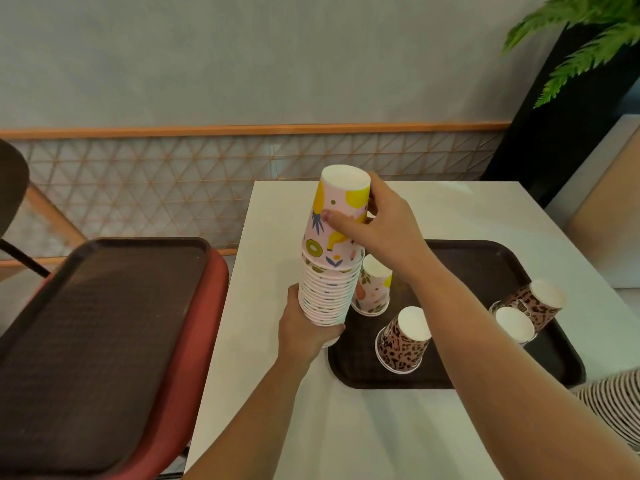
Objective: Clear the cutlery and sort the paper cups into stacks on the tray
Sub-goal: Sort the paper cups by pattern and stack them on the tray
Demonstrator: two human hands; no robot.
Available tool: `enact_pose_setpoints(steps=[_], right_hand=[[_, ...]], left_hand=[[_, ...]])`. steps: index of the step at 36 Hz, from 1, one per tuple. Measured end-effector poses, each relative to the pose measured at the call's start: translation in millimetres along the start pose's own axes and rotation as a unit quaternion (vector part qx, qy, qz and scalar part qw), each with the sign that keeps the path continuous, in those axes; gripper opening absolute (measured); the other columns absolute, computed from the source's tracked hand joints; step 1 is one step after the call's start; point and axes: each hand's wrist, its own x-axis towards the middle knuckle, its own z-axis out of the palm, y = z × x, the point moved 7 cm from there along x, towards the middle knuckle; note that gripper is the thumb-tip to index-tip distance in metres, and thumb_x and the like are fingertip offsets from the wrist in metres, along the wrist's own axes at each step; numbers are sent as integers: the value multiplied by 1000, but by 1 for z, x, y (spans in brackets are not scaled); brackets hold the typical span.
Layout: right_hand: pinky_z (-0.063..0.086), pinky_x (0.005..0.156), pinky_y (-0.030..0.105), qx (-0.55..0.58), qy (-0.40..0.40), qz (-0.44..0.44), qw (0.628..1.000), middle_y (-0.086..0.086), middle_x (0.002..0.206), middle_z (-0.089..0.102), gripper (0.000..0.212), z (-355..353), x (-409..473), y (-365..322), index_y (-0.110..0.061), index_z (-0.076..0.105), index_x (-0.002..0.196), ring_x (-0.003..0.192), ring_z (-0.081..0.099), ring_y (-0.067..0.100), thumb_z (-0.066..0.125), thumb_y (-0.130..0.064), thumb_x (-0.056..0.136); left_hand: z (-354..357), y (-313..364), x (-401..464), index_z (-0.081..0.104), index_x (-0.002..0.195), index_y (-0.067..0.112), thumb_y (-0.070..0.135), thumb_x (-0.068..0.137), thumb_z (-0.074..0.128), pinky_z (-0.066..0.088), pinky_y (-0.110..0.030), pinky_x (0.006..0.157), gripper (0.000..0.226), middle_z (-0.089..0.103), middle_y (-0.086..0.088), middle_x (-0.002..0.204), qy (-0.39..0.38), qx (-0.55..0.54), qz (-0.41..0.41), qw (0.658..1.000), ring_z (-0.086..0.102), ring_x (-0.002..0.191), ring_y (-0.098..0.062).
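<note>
Centrally, two hands hold a tall cup stack

At mid-frame, the left hand [304,329] grips the base of a tall stack of fruit-print cups [329,289], upside down, over the left edge of a dark tray [485,372]. The right hand [377,220] clasps the top cup [337,216]. Lower right, on the tray, stand one more fruit-print cup [372,289] and three leopard-print cups [403,339], all upside down. A second tray [97,323] fills the lower left.

A café or canteen: white table [381,427], brown serving trays [502,268], patterned paper cups [403,337].
</note>
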Motion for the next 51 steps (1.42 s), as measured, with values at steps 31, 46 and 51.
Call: enact_pose_setpoints(steps=[31, 46, 51], right_hand=[[56, 82, 41, 168, 177, 44, 969, 1, 102, 69, 51, -44, 7, -6, -19, 58, 105, 95, 67, 16, 72, -46, 64], [43, 74, 11, -16, 260, 86, 962, -3, 109, 59, 50, -60, -11, 91, -12, 48, 123, 96, 56, 7, 69, -28, 81], [39, 77, 20, -76, 190, 108, 973, 3, 116, 59, 53, -30, -14, 109, -12, 48, 123, 98, 51, 8, 71, -30, 79]], left_hand=[[-7, -5, -1, 42, 121, 19, 11, 55, 89, 50, -26, 78, 82, 57, 5, 106, 27, 11, 3, 1000, 59, 100, -21], [-12, -6, 4, 43, 119, 21, 10, 52, 90, 50, -23, 73, 82, 59, 6, 104, 61, -22, 12, 998, 58, 93, -15], [-11, -4, 5, 44, 117, 21, 10, 52, 89, 50, -24, 73, 80, 58, 7, 101, 59, -25, 14, 998, 57, 91, -15]])
